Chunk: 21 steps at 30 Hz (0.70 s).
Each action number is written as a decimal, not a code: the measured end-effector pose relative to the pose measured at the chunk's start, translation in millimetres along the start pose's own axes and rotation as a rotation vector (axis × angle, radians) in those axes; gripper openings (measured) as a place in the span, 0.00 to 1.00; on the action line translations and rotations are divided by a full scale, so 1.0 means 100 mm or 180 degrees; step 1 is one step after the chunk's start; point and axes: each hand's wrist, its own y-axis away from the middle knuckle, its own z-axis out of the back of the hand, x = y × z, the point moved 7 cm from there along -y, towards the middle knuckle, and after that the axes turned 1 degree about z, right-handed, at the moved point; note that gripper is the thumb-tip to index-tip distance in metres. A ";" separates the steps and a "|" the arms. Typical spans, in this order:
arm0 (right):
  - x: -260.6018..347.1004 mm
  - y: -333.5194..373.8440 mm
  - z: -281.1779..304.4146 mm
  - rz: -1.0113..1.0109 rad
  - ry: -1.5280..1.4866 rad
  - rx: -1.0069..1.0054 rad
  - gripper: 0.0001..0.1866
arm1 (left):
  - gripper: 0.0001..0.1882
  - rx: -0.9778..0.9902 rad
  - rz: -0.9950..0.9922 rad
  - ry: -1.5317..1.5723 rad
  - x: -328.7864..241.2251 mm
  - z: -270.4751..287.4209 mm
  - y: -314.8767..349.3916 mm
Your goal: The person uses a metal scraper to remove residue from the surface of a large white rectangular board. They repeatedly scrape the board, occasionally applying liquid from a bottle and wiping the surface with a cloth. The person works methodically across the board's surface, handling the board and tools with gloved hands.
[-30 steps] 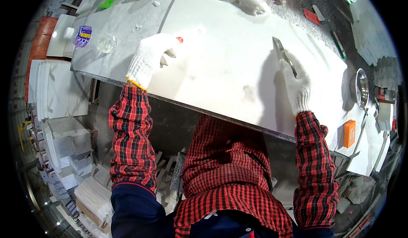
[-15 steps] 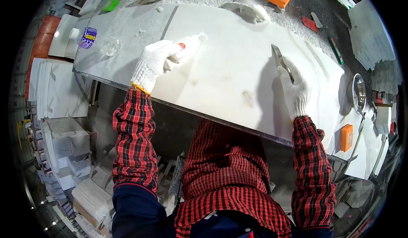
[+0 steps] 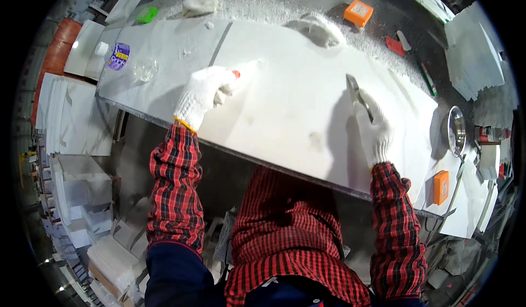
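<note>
The fingers of the left hand (image 3: 200,92), in a white knit glove, are drawn together around a pale object (image 3: 246,72) with a round red patch; its far end points away and to the right, and pale glove against pale stone makes its outline hard to read. The fingers of the right hand (image 3: 377,134), also gloved, pinch a narrow metal blade (image 3: 351,81) along its length, its free end pointing away from the person, raised at a slant over its own shadow.

Both hands are above the large white slab (image 3: 285,121), which lies flat on the bench in front of the person, well apart with the bare middle between them. Whether the left knuckles touch the stone I cannot tell. Both forearms, in checked sleeves (image 3: 176,186), reach forward from below, roughly parallel.

As for progress, I judge the work to be partway: both tools are in hand, and faint brownish blotches (image 3: 316,140) mark the slab near its middle, perhaps yet to be dealt with. White crumbs (image 3: 185,53) lie toward the left end, beyond a dark strip (image 3: 221,43); how much is finished the view does not show
</note>
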 end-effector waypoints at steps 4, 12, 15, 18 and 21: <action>0.05 -0.01 0.02 0.0085 -0.0071 -0.0068 0.20 | 0.18 0.0088 0.0126 0.0241 0.04 0.02 -0.01; -0.02 -0.01 0.01 0.0398 0.0329 -0.0400 0.18 | 0.18 -0.0029 0.0260 0.0473 0.09 0.03 0.04; -0.01 -0.01 0.03 0.0441 0.0251 -0.0457 0.19 | 0.18 -0.0026 0.0265 0.0464 0.06 0.03 0.04; 0.00 -0.01 0.02 0.0444 0.0317 -0.0440 0.19 | 0.16 -0.0056 0.0299 0.0452 0.07 0.03 0.04; 0.01 0.00 0.03 0.0250 0.0381 -0.0339 0.19 | 0.14 -0.0035 0.0300 0.0503 0.06 0.02 0.07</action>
